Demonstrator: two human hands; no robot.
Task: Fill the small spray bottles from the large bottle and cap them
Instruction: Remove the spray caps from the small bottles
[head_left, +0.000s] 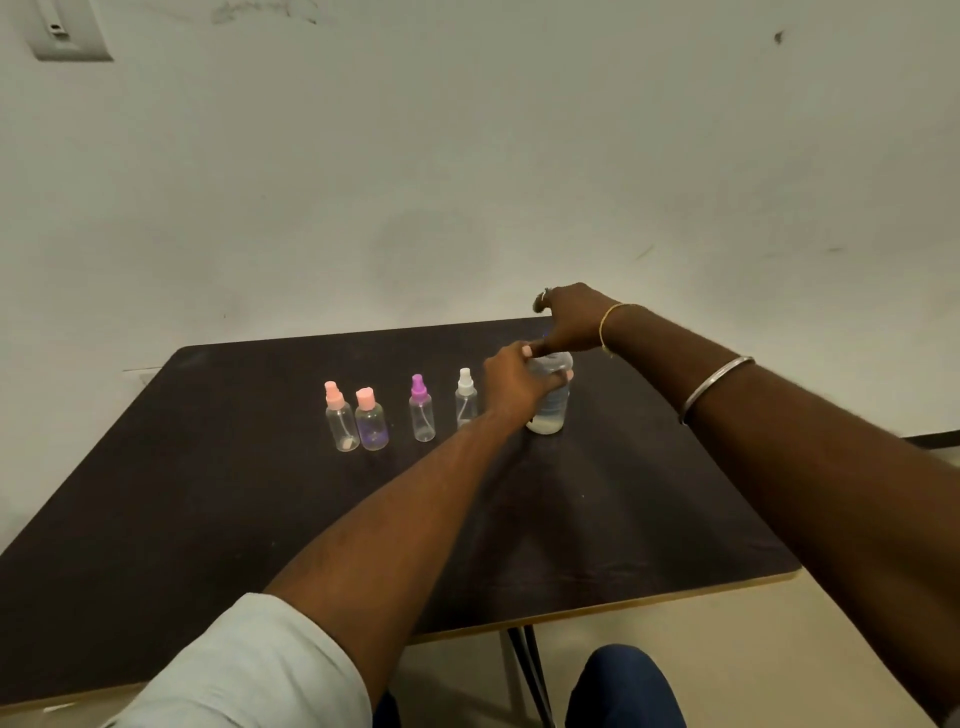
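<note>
Fingers (558, 378) of the left hand (514, 382) wrap the large clear plastic bottle (548, 410); right hand (571, 322) pinches its top (cap hidden)

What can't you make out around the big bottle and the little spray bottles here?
Head view only:
- Large clear plastic bottle: its cap is hidden under the right hand; the left hand covers its side.
- Small white-capped spray bottle: lower body is cut off by the left wrist.
- Fill levels: too small to tell.
</note>
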